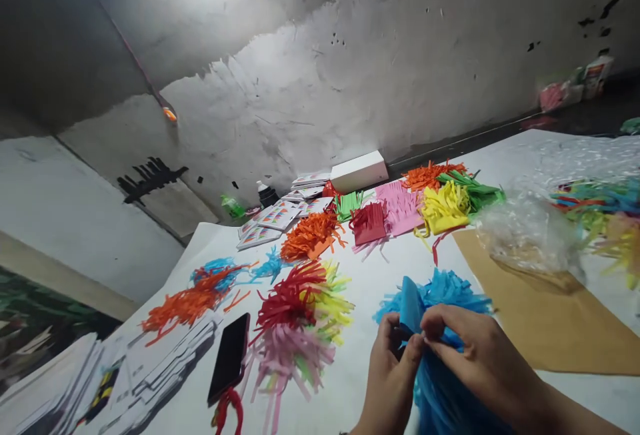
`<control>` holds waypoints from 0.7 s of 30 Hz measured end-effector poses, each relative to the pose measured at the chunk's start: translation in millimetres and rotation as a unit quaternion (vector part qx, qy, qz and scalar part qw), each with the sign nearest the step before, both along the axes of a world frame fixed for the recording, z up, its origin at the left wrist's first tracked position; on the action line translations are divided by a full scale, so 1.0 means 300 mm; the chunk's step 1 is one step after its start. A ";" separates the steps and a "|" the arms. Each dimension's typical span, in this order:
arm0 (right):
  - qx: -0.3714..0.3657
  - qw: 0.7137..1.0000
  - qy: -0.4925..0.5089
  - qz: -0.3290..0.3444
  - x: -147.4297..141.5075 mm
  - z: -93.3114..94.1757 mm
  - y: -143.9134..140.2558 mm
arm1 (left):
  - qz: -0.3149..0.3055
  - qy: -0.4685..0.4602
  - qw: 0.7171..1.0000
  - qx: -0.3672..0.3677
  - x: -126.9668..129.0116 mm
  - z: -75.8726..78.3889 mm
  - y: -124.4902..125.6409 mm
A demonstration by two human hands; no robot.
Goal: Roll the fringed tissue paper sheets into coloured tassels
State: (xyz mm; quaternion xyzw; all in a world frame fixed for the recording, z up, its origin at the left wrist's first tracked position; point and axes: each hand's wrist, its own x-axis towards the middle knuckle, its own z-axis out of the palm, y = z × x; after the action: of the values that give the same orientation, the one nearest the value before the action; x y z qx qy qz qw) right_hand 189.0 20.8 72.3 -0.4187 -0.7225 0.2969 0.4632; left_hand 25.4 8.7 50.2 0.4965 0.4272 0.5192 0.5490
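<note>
My left hand [390, 375] pinches the near edge of a sheet of blue tissue paper [410, 305], whose top end curls over into a loose roll. From the other side my right hand [485, 355] grips the same paper, thumb and fingertips pressed together close to the left thumb. Blue paper strips [437, 395] hang down below both hands, partly hidden by the right one. Just behind the hands lies a heap of blue fringed paper [453, 288] on the white tabletop [370, 288].
Red fringed paper [293, 295], pink strips [295, 351] and orange strips [183, 305] lie leftward, beside a phone [230, 358]. Further back are yellow fringe [445, 208], printed cards [277, 215] and a white box [359, 171]. Brown cardboard [545, 328] and clear plastic [530, 235] lie rightward.
</note>
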 end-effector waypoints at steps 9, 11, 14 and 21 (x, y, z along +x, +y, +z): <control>-0.201 0.971 0.042 0.118 0.025 -0.037 0.014 | 0.042 0.014 0.998 -0.033 -0.035 -0.096 -0.077; -0.146 0.983 0.020 0.107 0.034 -0.042 0.010 | 0.041 0.015 0.998 -0.048 -0.037 -0.104 -0.082; 0.093 0.990 -0.076 0.073 0.038 -0.049 -0.019 | 0.046 0.012 0.997 -0.062 -0.029 -0.101 -0.088; 0.273 0.937 -0.196 -0.097 -0.018 -0.122 -0.106 | 0.070 0.026 0.997 -0.030 -0.001 -0.098 -0.092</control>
State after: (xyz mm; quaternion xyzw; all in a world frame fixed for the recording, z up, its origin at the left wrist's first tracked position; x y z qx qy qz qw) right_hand 183.5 -10.9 35.6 -0.3937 -0.8084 -0.0464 0.4351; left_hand 24.9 -19.0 20.8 0.4620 0.4908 0.5298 0.5147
